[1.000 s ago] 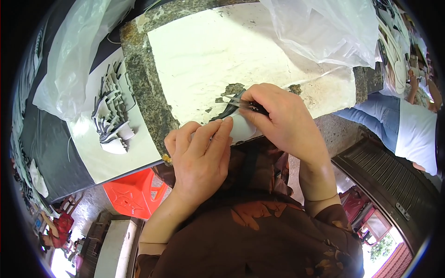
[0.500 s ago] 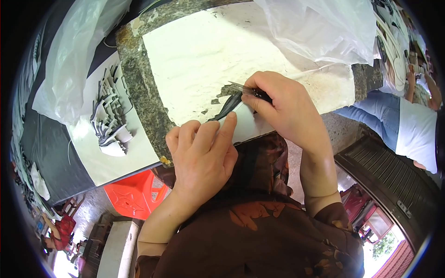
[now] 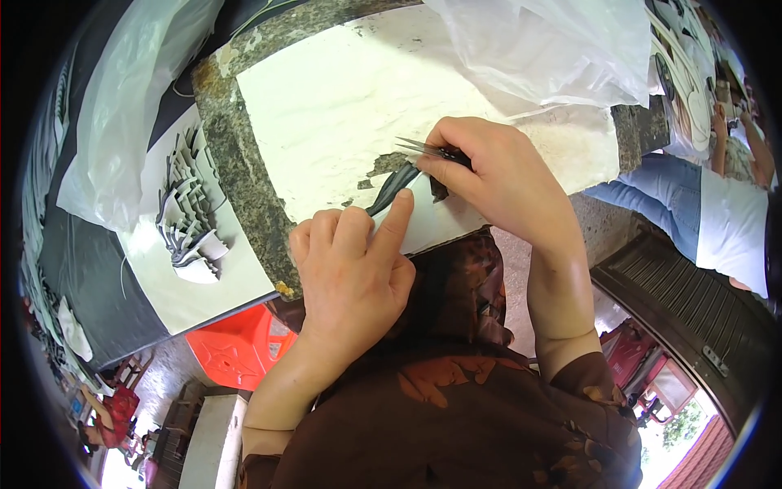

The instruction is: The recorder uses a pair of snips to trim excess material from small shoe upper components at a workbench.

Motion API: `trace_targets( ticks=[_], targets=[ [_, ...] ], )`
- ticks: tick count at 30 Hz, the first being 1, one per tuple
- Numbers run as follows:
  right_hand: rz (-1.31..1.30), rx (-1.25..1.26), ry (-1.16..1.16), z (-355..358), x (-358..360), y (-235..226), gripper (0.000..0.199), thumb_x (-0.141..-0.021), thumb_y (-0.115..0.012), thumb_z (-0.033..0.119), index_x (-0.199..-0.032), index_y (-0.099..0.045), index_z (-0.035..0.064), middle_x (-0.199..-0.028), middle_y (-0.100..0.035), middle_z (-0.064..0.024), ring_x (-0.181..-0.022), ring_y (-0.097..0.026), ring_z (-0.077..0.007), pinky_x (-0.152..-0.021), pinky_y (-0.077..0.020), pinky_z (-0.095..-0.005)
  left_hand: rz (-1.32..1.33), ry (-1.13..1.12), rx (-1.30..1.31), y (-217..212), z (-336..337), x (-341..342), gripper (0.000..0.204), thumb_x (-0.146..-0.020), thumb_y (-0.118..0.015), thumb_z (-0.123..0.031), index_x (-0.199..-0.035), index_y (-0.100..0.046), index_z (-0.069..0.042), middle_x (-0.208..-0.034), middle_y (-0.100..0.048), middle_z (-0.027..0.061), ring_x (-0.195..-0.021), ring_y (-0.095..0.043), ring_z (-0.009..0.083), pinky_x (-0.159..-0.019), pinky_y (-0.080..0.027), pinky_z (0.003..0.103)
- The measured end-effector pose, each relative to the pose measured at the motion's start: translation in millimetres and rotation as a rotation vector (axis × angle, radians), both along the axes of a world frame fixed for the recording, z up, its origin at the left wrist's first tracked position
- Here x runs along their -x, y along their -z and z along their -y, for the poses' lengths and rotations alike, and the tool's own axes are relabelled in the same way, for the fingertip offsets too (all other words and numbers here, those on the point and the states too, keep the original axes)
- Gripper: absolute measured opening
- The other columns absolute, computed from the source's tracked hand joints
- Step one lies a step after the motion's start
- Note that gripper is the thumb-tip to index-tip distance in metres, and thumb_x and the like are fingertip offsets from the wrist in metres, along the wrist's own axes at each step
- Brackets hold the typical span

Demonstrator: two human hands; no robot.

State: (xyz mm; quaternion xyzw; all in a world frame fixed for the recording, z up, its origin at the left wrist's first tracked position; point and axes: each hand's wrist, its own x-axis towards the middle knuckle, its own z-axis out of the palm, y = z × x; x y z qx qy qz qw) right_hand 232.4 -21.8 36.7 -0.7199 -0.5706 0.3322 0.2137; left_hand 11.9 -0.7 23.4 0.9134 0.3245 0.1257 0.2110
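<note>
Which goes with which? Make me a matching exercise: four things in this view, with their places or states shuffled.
1. red stool
2. pointed tool
3. left hand
4. stacked pieces

A. index finger extended by the dark strip
B. on the pale sheet left of the stone slab
C. below the table's edge
D. in the right hand

Pairs: 1-C; 2-D; 3-A; 4-B

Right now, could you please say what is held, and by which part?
The right hand holds scissors by the handles; whether the left hand grips anything is unclear.
</note>
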Motion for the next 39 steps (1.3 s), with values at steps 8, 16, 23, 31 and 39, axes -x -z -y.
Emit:
trace_targets(
  ticks=[8, 16, 23, 31, 39],
  targets=[
    [-0.084, -0.019, -0.016, 1, -11, -1, 0.023, -0.092, -0.071, 0.022, -0.097, -0.067, -0.0001, -0.082, -0.066, -0.0155, -0.073, -0.062, -0.0280, -0.069, -0.0484, -0.0362, -0.048, 0.011, 0.027, -7, -4, -7, 0.062, -0.072, -0.068, -0.009, -0.134, -0.069, -0.018, -0.089, -0.045, 0.0038, -0.087, -0.049, 0.0250, -0.079, -0.036, 0.042],
    [-0.083, -0.011, -0.009, -2, -13, 3, 0.023, -0.091, -0.067, 0.023, -0.096, -0.066, 0.0000, -0.085, -0.067, -0.0184, -0.080, -0.062, -0.0353, -0.073, -0.0489, -0.0427, -0.116, 0.023, 0.038, -12, -7, -13, 0.062, -0.073, -0.070, -0.012, -0.135, -0.067, -0.020, -0.092, -0.046, 0.0050, -0.088, -0.049, 0.0264, -0.079, -0.036, 0.043],
    [-0.084, 0.001, -0.002, -2, -15, 3, 0.021, -0.090, -0.062, 0.021, -0.095, -0.064, 0.0010, -0.090, -0.068, -0.0197, -0.089, -0.064, -0.0415, -0.078, -0.0498, -0.0484, -0.142, 0.018, 0.033, -18, -9, -21, 0.068, -0.069, -0.064, -0.004, -0.135, -0.068, -0.019, -0.086, -0.042, 0.0066, -0.085, -0.048, 0.0264, -0.078, -0.037, 0.041],
    [0.000, -0.045, 0.058, 6, -3, 14, 0.021, -0.089, -0.068, 0.022, -0.096, -0.064, 0.0026, -0.083, -0.065, -0.0148, -0.074, -0.063, -0.0329, -0.067, -0.0489, -0.0400, -0.166, 0.019, 0.015, -16, -8, -22, 0.071, -0.069, -0.064, -0.004, -0.138, -0.067, -0.020, -0.087, -0.043, 0.0078, -0.085, -0.049, 0.0267, -0.078, -0.037, 0.041],
    [0.067, -0.112, 0.170, 23, 18, 15, 0.015, -0.090, -0.064, 0.020, -0.095, -0.065, 0.0056, -0.083, -0.069, -0.0145, -0.079, -0.068, -0.0368, -0.071, -0.0531, -0.0455, 0.094, -0.126, 0.085, 9, 8, -7, 0.066, -0.071, -0.065, -0.002, -0.137, -0.066, -0.008, -0.098, -0.052, 0.0103, -0.091, -0.052, 0.0288, -0.081, -0.041, 0.042]
  ],
)
